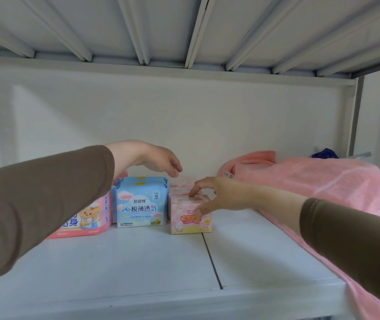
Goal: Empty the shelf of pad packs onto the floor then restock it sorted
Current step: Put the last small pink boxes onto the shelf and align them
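Note:
Three kinds of pad packs stand in rows on the white shelf (pixel 138 262). A pink pack with a bear (pixel 85 221) is at the left, partly behind my left sleeve. A blue pack (pixel 141 204) stands in the middle. A pale pink pack (pixel 189 221) is at the right, with more like it lined up behind. My right hand (pixel 214 195) holds this front pale pink pack, fingertips on its top and thumb on its front face. My left hand (pixel 159 159) hovers above the blue row, fingers relaxed, touching nothing.
A pink towel (pixel 322 181) lies over the shelf's right side up to the front edge. A dark blue bag (pixel 325 153) shows behind it. The white back wall (pixel 161 116) and the shelf above (pixel 184 31) close in the space.

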### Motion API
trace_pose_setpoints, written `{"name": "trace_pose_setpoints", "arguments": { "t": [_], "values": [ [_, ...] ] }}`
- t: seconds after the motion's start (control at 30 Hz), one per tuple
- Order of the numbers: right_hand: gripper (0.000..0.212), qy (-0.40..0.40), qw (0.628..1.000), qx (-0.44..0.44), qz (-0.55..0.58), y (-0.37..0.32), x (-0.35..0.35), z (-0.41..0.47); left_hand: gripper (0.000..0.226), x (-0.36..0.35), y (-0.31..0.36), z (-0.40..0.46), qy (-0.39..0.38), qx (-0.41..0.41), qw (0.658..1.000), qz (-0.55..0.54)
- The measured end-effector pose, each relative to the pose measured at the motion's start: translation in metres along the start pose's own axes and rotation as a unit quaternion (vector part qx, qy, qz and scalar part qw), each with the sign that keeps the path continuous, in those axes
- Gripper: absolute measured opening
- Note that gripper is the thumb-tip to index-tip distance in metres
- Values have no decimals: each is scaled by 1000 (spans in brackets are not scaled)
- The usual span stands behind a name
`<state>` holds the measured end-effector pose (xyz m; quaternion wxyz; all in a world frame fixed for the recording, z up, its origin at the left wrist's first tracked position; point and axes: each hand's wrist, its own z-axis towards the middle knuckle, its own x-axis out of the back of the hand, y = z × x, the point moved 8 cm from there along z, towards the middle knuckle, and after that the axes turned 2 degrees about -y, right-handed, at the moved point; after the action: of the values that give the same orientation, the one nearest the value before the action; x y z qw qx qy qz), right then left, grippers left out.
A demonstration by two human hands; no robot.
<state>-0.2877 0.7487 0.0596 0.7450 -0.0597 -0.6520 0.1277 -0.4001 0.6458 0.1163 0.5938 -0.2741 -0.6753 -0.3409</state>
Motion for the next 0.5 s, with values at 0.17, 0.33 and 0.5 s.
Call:
{"name": "trace_pose_setpoints", "arguments": {
  "t": [0.17,0.33,0.5],
  "values": [
    [48,8,1000,-14,-7,5,-4,9,41,4,-5,-3,38,-12,999,-6],
    [48,11,1000,-9,-2,5,-5,12,38,2,-9,-4,44,-22,999,-7],
    [55,12,1000,-27,3,7,-5,11,39,-6,-9,-4,35,-21,999,2]
  ]
}}
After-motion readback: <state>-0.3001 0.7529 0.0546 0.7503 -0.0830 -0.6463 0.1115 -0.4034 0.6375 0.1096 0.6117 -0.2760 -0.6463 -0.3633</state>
